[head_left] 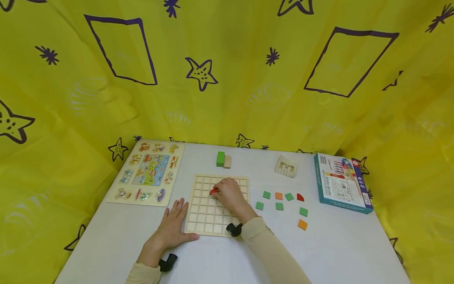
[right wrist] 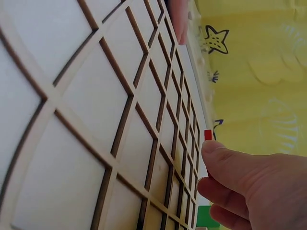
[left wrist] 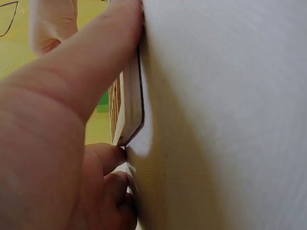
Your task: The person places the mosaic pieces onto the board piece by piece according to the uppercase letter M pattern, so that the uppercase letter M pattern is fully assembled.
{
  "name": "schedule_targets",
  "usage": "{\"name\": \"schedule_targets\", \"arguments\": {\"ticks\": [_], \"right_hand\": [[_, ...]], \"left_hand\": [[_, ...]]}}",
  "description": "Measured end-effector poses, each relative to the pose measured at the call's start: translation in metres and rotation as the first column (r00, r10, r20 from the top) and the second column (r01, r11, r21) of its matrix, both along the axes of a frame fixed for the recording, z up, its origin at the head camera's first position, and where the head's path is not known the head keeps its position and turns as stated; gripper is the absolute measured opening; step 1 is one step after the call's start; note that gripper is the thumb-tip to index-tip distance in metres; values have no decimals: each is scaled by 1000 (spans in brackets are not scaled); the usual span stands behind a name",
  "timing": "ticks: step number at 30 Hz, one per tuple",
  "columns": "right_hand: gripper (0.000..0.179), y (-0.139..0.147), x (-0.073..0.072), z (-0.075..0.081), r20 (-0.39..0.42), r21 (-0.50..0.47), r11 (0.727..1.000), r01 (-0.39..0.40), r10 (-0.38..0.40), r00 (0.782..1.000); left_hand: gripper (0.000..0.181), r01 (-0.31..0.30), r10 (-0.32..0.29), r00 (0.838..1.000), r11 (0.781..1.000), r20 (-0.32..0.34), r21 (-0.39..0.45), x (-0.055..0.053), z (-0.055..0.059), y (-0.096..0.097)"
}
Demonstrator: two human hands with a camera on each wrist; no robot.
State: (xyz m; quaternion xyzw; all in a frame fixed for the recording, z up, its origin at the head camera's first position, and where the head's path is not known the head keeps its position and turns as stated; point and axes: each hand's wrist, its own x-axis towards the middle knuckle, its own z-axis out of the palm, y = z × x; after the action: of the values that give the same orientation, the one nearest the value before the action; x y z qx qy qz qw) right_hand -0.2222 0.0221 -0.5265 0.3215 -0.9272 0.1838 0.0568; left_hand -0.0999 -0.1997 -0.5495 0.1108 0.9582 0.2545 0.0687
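Over the upper middle of a wooden grid board [head_left: 209, 218], my right hand [head_left: 229, 196] pinches a red tile [head_left: 213, 191] between thumb and fingers. In the right wrist view the red tile [right wrist: 207, 134] pokes up edge-on past the thumb tip, just off the board's squares. My left hand [head_left: 172, 225] lies with fingers spread on the table at the board's lower left corner. The left wrist view shows its thumb [left wrist: 91, 52] along the board's edge [left wrist: 132, 100], fingertips touching the table.
Right of the board lie several green tiles [head_left: 279, 206], orange tiles [head_left: 302, 225] and a red quarter-round tile [head_left: 300, 197]. Behind are a green block [head_left: 220, 159], a wooden block [head_left: 227, 162] and a small pattern card [head_left: 285, 166]. A picture puzzle [head_left: 120, 196] is left, a box [head_left: 342, 183] right.
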Motion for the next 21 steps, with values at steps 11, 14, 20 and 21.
{"name": "schedule_targets", "arguments": {"ticks": [11, 14, 20, 21], "right_hand": [[24, -15, 2, -1, -9, 32, 999, 0, 0, 1000], [24, -17, 3, -1, -9, 46, 999, 3, -3, 1000], [24, -21, 2, -5, -15, 59, 998, 19, -18, 1000], [24, -22, 2, -6, -18, 60, 998, 21, -20, 1000]], "left_hand": [[116, -3, 3, 1000, 1000, 3, -4, 0, 1, 0], [115, -3, 3, 1000, 1000, 4, 2, 0, 0, 0], [115, -8, 8, 1000, 1000, -6, 0, 1, 1, 1], [115, -9, 9, 1000, 1000, -9, -3, 1, 0, 0]]}}
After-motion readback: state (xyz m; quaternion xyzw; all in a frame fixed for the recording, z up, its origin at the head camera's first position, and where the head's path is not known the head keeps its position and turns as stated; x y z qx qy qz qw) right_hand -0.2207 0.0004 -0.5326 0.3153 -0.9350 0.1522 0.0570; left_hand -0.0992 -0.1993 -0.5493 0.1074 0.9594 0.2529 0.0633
